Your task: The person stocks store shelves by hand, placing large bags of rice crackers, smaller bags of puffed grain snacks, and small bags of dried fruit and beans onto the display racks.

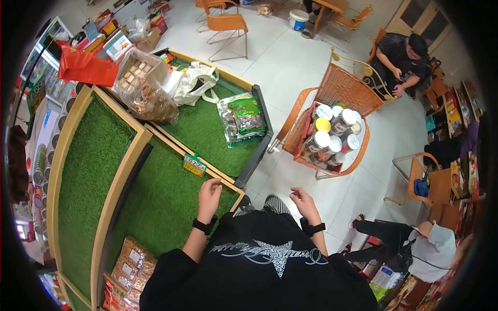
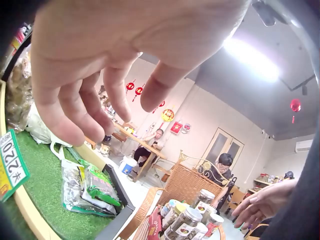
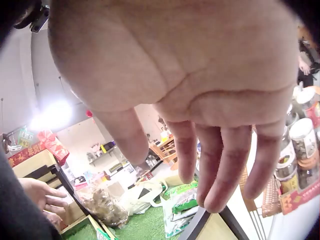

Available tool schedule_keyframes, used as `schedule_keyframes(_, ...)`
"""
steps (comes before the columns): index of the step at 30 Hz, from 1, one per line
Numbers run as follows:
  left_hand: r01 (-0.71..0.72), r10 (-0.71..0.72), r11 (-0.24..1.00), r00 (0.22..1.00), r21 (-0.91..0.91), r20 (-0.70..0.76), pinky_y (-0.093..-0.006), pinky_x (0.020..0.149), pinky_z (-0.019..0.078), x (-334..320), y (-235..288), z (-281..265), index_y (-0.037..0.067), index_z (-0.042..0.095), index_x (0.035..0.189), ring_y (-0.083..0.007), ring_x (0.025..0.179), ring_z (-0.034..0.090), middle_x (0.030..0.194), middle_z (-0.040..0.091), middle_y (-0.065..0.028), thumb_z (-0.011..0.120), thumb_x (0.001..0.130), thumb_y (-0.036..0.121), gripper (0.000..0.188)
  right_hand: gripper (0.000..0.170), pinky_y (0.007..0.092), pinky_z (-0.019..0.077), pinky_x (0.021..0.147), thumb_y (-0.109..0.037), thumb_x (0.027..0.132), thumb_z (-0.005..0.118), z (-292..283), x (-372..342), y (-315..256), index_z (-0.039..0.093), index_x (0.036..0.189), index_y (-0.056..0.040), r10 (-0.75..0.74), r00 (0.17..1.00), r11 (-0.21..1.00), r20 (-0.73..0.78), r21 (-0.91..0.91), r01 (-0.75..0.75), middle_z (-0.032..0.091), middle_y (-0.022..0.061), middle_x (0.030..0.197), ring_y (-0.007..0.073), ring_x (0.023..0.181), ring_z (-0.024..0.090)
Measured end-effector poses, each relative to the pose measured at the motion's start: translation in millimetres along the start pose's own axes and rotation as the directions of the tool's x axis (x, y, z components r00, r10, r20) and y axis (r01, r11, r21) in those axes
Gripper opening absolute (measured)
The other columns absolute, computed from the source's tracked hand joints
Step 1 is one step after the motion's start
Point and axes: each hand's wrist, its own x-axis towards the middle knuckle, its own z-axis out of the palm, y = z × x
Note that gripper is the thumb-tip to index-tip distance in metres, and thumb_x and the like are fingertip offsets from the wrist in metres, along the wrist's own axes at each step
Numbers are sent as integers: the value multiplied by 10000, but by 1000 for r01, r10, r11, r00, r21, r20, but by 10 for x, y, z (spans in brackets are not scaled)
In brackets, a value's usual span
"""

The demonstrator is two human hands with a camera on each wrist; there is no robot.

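Note:
Both hands hang in the air in front of the body, holding nothing. My left hand (image 1: 209, 199) is over the edge of the green-lined shelf, close to a price tag (image 1: 194, 165); its fingers are loosely bent. Apart from it, my right hand (image 1: 305, 203) is above the floor, fingers relaxed. Green and clear packets (image 1: 244, 118) lie on the turf ahead, beside a white cloth bag (image 1: 196, 85) and a large clear plastic bag (image 1: 148, 88) of brown goods. To the right, a wicker chair (image 1: 342, 85) bears a red box (image 1: 306, 150) of lidded jars (image 1: 342, 124).
Wooden rims (image 1: 116, 171) divide the turf-lined shelves. Packaged goods (image 1: 132, 264) lie at the near left. One person (image 1: 399, 62) sits beyond the wicker chair; another person (image 1: 433, 249) is at the right. An orange chair (image 1: 225, 23) stands on the tiled floor (image 1: 275, 57).

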Motion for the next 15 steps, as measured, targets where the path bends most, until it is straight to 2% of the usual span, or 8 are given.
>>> schedule_keyframes(2,92,-95,990,995,-106,-17,-276,733,440,37,-35,43,24,537,991,-160,868,526,974,512,-81,513,787,46,206,283,289,428,759,-179,794,544,-14,201,-41,529,1031,-24,1,999,1000,46,-13,0,593,118,898,200,858,559)
schedule_keyframes(5,146,-154,971,988,-192,-28,-269,742,437,153,-152,125,20,534,996,-154,862,539,965,542,-82,504,799,47,201,278,293,426,769,-176,792,544,-40,564,-138,531,1024,-24,3,993,999,122,-38,2,593,121,900,204,862,560)
schedule_keyframes(8,214,-233,931,972,-296,-31,-258,751,432,369,-72,260,14,531,1001,-142,856,543,954,559,-79,505,805,54,201,288,298,444,724,-193,775,550,-29,1082,-273,534,991,-4,-98,977,992,188,-65,112,590,138,886,222,822,575)
schedule_keyframes(11,269,-287,914,958,-304,-13,-253,760,428,705,89,421,10,524,1016,-136,870,539,942,561,-72,510,808,64,215,268,308,441,739,-195,775,548,50,1715,-377,539,965,-6,-158,950,984,271,-35,173,586,142,887,234,840,572)
schedule_keyframes(13,331,-342,906,940,-263,3,-257,771,426,998,137,554,6,518,1027,-136,870,538,943,558,-73,508,812,70,224,269,322,436,759,-199,780,542,116,2180,-427,530,969,-9,-146,931,981,334,-73,180,581,148,897,247,863,565)
schedule_keyframes(15,313,-324,905,946,-289,11,-258,781,423,1341,178,718,3,513,1033,-139,880,537,946,559,-72,509,813,72,231,290,332,431,771,-203,781,540,212,2627,-443,515,993,-6,-236,905,952,354,-103,289,576,155,900,263,876,558)
